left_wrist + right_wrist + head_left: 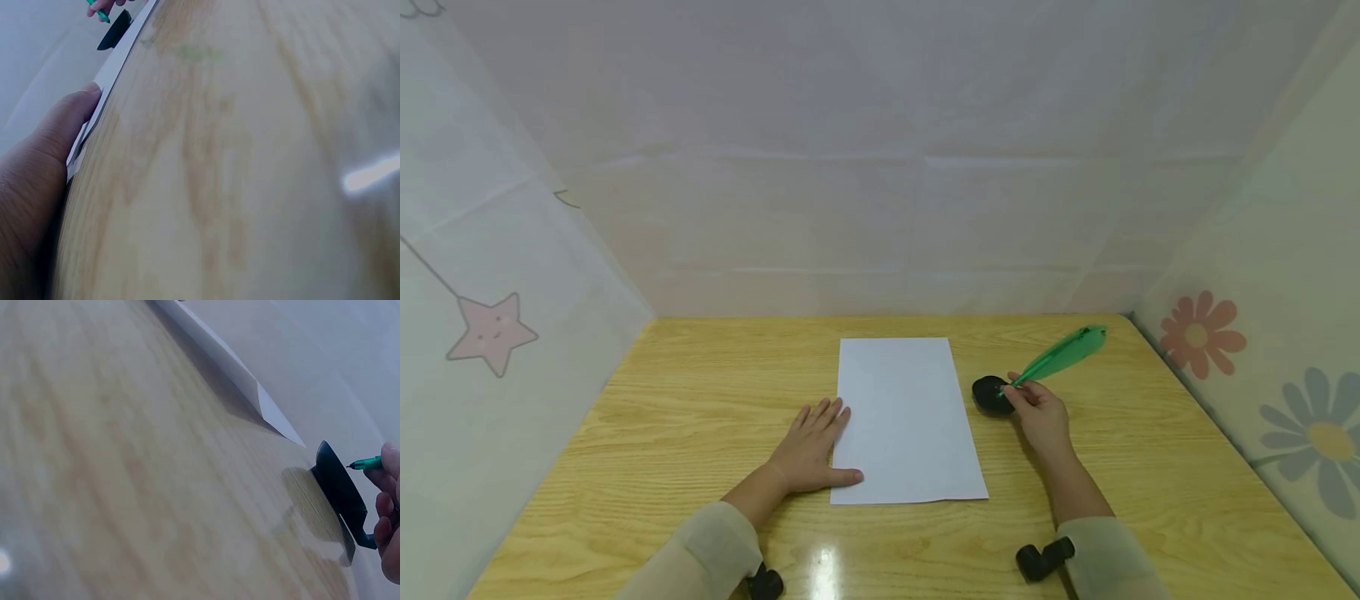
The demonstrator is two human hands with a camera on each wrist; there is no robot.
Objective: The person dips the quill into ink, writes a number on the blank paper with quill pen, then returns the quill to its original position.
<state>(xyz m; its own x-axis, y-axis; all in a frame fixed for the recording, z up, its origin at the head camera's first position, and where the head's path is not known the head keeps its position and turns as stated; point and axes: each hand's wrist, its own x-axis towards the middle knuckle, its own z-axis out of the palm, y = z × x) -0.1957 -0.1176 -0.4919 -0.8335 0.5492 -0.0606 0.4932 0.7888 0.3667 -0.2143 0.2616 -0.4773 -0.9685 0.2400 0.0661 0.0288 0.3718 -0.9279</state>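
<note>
A white sheet of paper (902, 417) lies on the wooden table. Across its left edge my left hand (808, 454) rests flat, fingers spread and thumb on the lower left part of the sheet. To the right of the paper, my right hand (1043, 421) pinches a green feather pen (1067, 352) low on its shaft, the plume slanting up to the right. The pen's dark point (351, 466) is just over a small black dish (337, 484), apart from it in the right wrist view. That dish has a small handle near my lower fingers; whether they touch it I cannot tell.
The wooden table (700, 375) reaches back to a pale cloth wall (880, 217). Cloth with a star stands on the left side, cloth with flowers on the right. Each wrist carries a small black camera (1043, 560).
</note>
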